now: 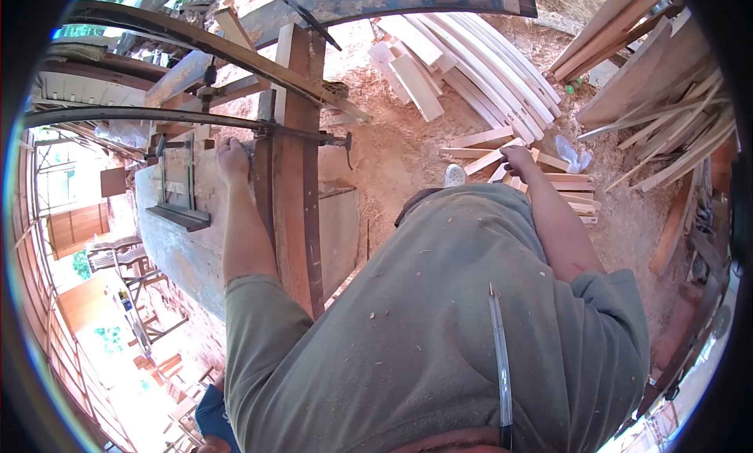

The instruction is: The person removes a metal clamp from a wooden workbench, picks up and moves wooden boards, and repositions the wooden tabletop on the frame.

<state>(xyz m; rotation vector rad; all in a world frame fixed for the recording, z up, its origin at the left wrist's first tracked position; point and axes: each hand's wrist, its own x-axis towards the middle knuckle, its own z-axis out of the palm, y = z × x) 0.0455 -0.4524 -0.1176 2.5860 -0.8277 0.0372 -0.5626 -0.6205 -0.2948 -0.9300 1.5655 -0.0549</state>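
My left hand (pixel 233 161) is at the upper left, on the worn workbench top (pixel 184 253) beside a long upright wooden beam (pixel 292 178). Its fingers are curled; what they grip, if anything, is hidden. My right hand (pixel 517 161) reaches down over a pile of short pale wooden pieces (pixel 572 188) on the ground. Its thumb and fingers look apart, close to the top pieces; whether they touch is too small to tell. A metal bar clamp (pixel 235 120) crosses the beam just past my left hand.
Long pale boards (pixel 490 72) lie stacked on the sawdust-covered ground ahead. Thin offcuts (pixel 674 135) and planks lean at the right. A white shoe (pixel 454 175) shows by my shirt. A pen (pixel 500 351) hangs at my collar. Another person's blue sleeve (pixel 213 416) is at lower left.
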